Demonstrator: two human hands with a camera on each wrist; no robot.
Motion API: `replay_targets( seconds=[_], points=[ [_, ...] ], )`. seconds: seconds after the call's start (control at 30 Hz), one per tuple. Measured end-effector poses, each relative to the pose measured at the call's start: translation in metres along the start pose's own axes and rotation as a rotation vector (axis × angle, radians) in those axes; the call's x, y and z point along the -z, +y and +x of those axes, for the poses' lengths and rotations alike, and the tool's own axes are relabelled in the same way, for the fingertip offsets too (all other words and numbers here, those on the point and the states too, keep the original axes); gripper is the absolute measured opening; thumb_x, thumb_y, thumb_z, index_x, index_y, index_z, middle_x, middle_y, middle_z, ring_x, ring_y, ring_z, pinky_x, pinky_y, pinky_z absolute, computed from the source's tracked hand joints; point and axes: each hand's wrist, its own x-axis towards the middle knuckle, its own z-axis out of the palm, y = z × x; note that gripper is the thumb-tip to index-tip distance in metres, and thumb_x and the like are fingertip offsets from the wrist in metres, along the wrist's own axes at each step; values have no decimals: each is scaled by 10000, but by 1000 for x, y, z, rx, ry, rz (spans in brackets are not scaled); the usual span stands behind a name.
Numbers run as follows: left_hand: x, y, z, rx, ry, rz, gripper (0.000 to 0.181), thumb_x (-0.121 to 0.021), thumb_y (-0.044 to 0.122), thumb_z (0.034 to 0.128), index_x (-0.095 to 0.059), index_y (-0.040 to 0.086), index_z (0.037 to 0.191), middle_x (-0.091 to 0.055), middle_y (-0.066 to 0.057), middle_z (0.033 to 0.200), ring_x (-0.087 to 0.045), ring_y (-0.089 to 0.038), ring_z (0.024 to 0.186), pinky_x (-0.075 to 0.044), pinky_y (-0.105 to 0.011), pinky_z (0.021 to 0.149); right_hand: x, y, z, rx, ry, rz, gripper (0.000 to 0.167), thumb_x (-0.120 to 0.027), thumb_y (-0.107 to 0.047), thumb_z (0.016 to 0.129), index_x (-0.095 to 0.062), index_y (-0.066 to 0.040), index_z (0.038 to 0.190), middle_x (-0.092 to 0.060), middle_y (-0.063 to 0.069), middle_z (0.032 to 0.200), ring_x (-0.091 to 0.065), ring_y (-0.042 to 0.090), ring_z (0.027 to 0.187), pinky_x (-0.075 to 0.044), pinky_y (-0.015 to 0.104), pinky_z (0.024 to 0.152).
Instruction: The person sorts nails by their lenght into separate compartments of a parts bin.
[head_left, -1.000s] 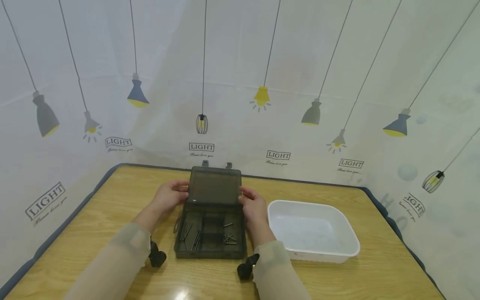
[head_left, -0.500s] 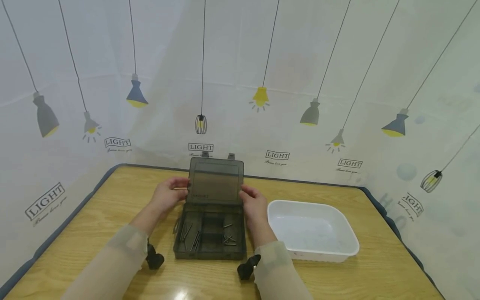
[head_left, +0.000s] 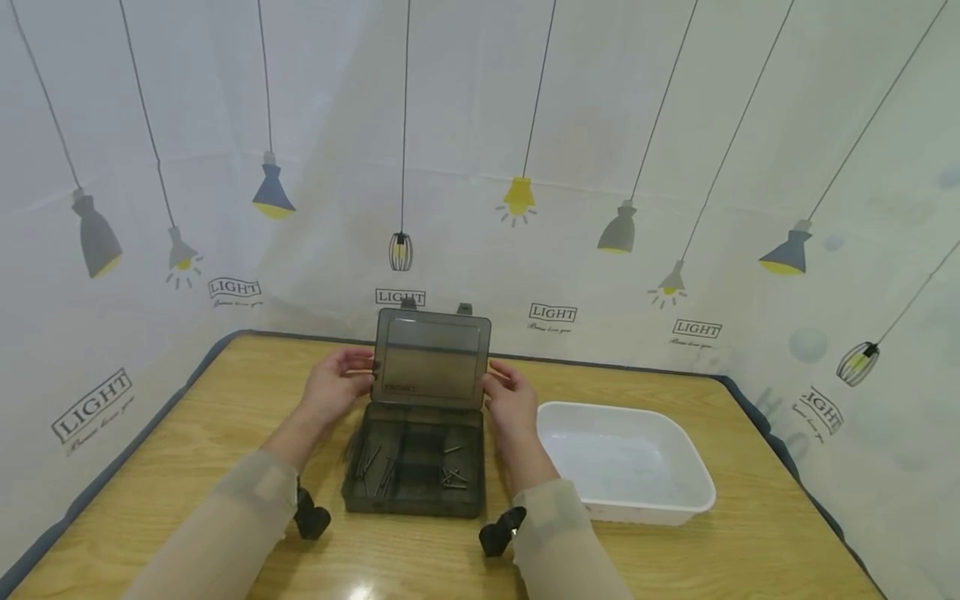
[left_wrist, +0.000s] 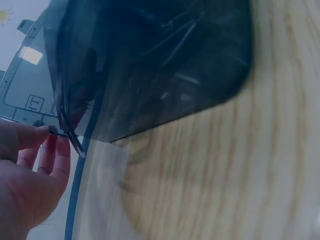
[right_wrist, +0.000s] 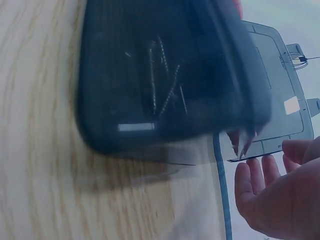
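A smoky see-through plastic box (head_left: pixel 426 458) sits on the table, its hinged lid (head_left: pixel 431 354) raised behind it. Thin metal screws or nails (head_left: pixel 452 477) lie loose in its left and right compartments, too small to tell which. My left hand (head_left: pixel 330 387) pinches the lid's left edge between thumb and fingers. At the opposite edge, my right hand (head_left: pixel 513 408) holds the lid the same way. In the right wrist view, several of the thin metal pieces (right_wrist: pixel 153 82) show through the box wall. Two latches (head_left: pixel 465 308) stick up from the lid's top edge.
A white rectangular tray (head_left: pixel 626 458) stands on the wooden table (head_left: pixel 187 483) right of the box, close to my right forearm. A pale curtain printed with lamps (head_left: pixel 480 100) hangs behind the table's dark far edge.
The lid's top edge has risen in the head view, and the lid stands more upright, with both hands still at its sides. The box has shifted slightly left in view.
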Motion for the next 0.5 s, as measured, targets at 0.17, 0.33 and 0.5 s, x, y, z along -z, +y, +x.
replay_targets(
  seconds=[0.17,0.33,0.5],
  points=[
    [0,2,0,-13,1,-20,536,-636,-68,1051,-510,1,1567,-667,-292,1424,-713,-88,1022,-640,-248,867,4,-2,0,-10,-17,-3,368,-665,-82,1061,-724,-45,1422,-738,238,1357,-742,344,1208,-559,278,819],
    [1,5,-4,-15,11,-24,472,-630,22,1097,-557,0,1562,-671,-250,1402,-695,-54,1018,-650,-272,912,5,-5,-1,-28,-42,-16,360,-667,-132,1077,-730,-86,1428,-732,221,1389,-739,346,1253,-601,324,871],
    [4,11,-11,-13,46,4,433,-661,172,1118,-619,17,1520,-675,-175,1401,-689,-86,1093,-652,-298,965,7,-10,-6,-31,-58,-26,338,-664,-161,1088,-731,-74,1408,-730,210,1377,-727,335,1245,-619,390,929]
  ],
)
